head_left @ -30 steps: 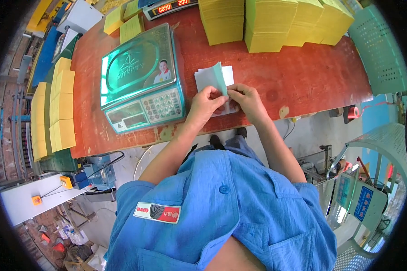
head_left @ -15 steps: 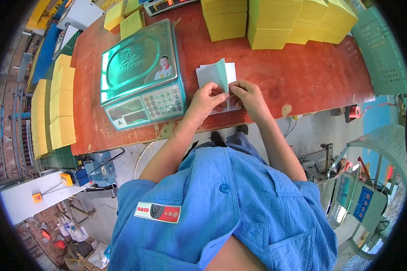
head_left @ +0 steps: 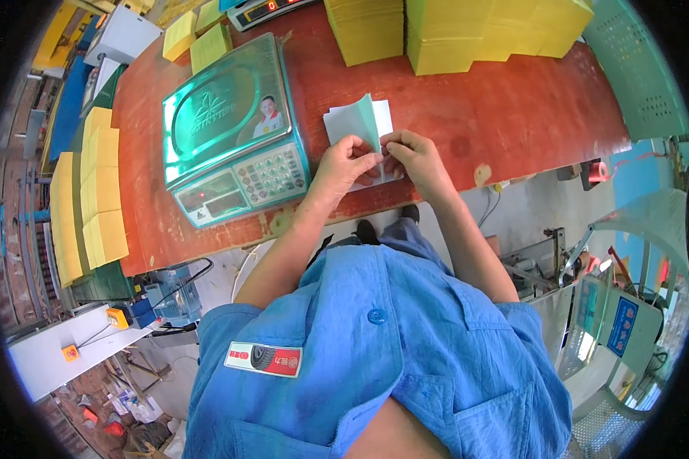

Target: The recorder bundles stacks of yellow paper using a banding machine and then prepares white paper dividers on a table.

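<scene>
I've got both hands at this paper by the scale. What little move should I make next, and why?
I'd perhaps ease the pale green sheet down toward the white paper. It stands raised, with fingers of the left hand and right hand at its near end, and white paper shows on either side of it.

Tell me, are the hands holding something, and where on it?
The left hand holds a pale green paper near its lower end; the right hand is there too, grip unclear.
</scene>
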`<state>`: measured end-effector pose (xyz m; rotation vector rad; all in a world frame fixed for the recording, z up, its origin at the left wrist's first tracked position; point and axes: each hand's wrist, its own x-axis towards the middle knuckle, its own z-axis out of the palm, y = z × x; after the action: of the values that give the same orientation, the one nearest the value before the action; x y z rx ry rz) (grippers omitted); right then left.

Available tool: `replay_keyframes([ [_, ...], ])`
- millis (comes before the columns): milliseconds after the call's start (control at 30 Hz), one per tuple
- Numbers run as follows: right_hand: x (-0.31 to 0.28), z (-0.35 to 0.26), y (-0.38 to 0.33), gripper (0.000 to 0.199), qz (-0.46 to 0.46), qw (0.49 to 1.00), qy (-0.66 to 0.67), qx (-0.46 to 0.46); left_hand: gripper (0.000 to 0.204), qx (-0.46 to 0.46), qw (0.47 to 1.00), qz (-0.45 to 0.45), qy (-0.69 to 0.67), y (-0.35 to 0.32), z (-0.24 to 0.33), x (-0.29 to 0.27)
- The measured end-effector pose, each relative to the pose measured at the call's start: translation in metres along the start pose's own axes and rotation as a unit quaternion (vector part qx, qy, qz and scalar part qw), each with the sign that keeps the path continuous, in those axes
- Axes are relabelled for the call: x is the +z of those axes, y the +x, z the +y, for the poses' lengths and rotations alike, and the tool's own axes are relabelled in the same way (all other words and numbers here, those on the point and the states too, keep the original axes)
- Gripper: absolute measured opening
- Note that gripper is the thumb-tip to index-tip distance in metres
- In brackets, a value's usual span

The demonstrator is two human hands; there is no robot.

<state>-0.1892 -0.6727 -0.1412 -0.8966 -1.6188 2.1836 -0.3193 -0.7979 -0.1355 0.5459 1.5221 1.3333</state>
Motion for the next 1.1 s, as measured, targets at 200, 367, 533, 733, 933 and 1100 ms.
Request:
replay_keyframes([
  [200,-0.002,0.004,0.001,0.019,0.003,1.0,-0.008,-0.014,0.019,0.008,1.0,-0.001,-0.009,0.004,-0.009,-0.002],
  [367,0.003,0.004,-0.003,0.019,0.033,0.996,-0.078,-0.023,0.01,0.005,0.999,0.034,0.021,0.002,-0.009,0.013],
  [533,0.003,0.003,-0.007,0.02,0.109,0.986,-0.112,-0.06,0.011,0.098,0.987,0.109,0.068,0.006,-0.036,-0.002],
  [733,0.004,0.009,-0.021,0.023,0.085,0.993,-0.067,-0.049,0.014,0.171,0.976,0.137,0.008,-0.001,-0.029,0.016],
  [933,0.013,0.024,-0.02,0.024,0.089,0.988,-0.07,-0.105,0.007,0.238,0.953,0.128,0.139,0.002,-0.036,0.009],
  [1100,0.011,0.026,-0.019,0.023,0.083,0.988,-0.082,-0.105,0.01,0.117,0.988,0.063,0.074,0.001,-0.016,0.006],
])
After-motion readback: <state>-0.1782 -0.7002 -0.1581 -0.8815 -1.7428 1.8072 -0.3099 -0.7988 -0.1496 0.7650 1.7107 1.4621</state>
